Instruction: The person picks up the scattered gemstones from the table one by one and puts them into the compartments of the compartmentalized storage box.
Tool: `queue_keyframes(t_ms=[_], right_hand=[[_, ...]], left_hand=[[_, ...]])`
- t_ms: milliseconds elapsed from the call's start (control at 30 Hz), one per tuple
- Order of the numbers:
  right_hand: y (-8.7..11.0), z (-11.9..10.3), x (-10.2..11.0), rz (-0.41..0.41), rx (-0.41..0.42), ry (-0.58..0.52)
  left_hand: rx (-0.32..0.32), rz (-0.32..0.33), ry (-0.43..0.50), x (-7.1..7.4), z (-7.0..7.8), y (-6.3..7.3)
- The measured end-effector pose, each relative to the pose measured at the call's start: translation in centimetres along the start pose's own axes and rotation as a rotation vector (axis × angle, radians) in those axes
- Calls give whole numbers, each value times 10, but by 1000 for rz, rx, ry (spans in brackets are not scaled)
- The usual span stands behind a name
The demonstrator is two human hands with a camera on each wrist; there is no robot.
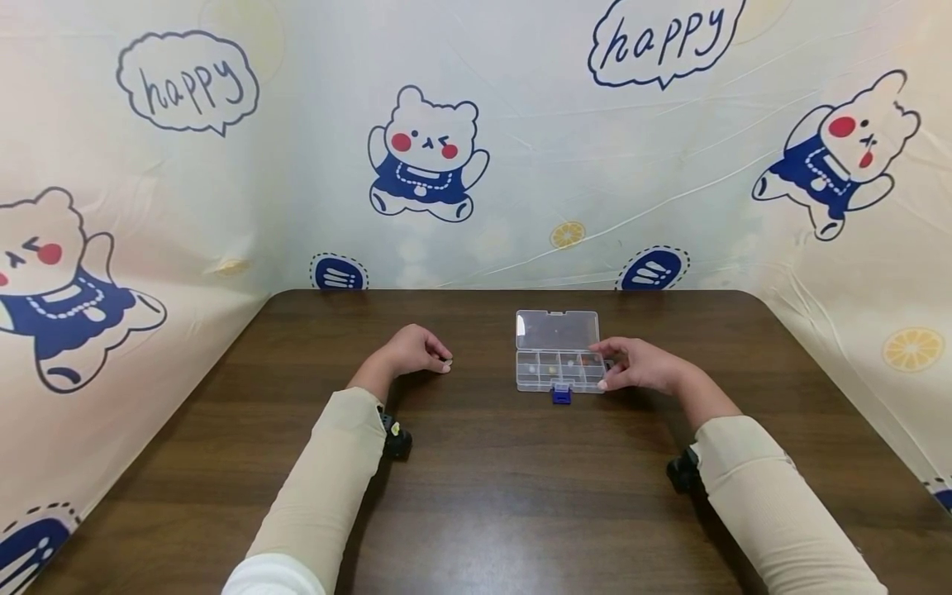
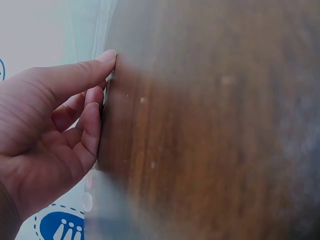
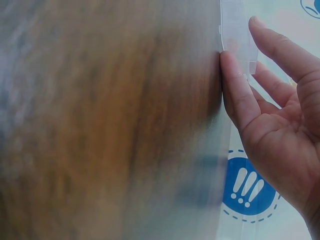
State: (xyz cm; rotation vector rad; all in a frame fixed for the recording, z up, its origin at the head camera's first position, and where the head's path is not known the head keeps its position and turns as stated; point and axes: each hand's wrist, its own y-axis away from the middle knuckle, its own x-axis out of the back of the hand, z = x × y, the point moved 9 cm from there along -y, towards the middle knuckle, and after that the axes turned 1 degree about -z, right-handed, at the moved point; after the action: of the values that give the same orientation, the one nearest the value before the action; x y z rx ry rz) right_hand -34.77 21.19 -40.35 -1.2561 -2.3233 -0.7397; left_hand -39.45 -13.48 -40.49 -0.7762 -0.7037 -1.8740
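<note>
A clear plastic compartment box (image 1: 561,370) with a blue latch (image 1: 561,394) sits on the brown table, its lid (image 1: 556,330) tipped back. Small beadlike pieces lie in several compartments. My right hand (image 1: 641,364) holds the box's right end, thumb at the near corner and fingers at the far side; part of the box (image 3: 237,37) shows past the fingertips in the right wrist view. Left of the box, my left hand (image 1: 412,351) pinches a small dark piece (image 1: 447,360) at the tabletop; I cannot tell its kind. In the left wrist view the fingers (image 2: 90,122) mostly hide it.
The brown wooden table (image 1: 476,487) has rounded far corners. Behind it and at both sides hangs a pale cloth (image 1: 513,149) printed with bears and lemon slices. A dark wrist camera is strapped to each forearm, the left one (image 1: 397,440) close over the table.
</note>
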Motion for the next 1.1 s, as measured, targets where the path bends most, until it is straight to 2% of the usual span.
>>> queue_keyframes(t_ms=[367,700,1100], right_hand=[[2,-1,3,2,3,2],[1,1,3,-5,1,-6],[-2,2,0,0,-3,1]], left_hand=[[-34,-9,-62,-1,8,-2],[-55,-39,-31,-5,9,-4],[-33,-8,36,0,7,2]])
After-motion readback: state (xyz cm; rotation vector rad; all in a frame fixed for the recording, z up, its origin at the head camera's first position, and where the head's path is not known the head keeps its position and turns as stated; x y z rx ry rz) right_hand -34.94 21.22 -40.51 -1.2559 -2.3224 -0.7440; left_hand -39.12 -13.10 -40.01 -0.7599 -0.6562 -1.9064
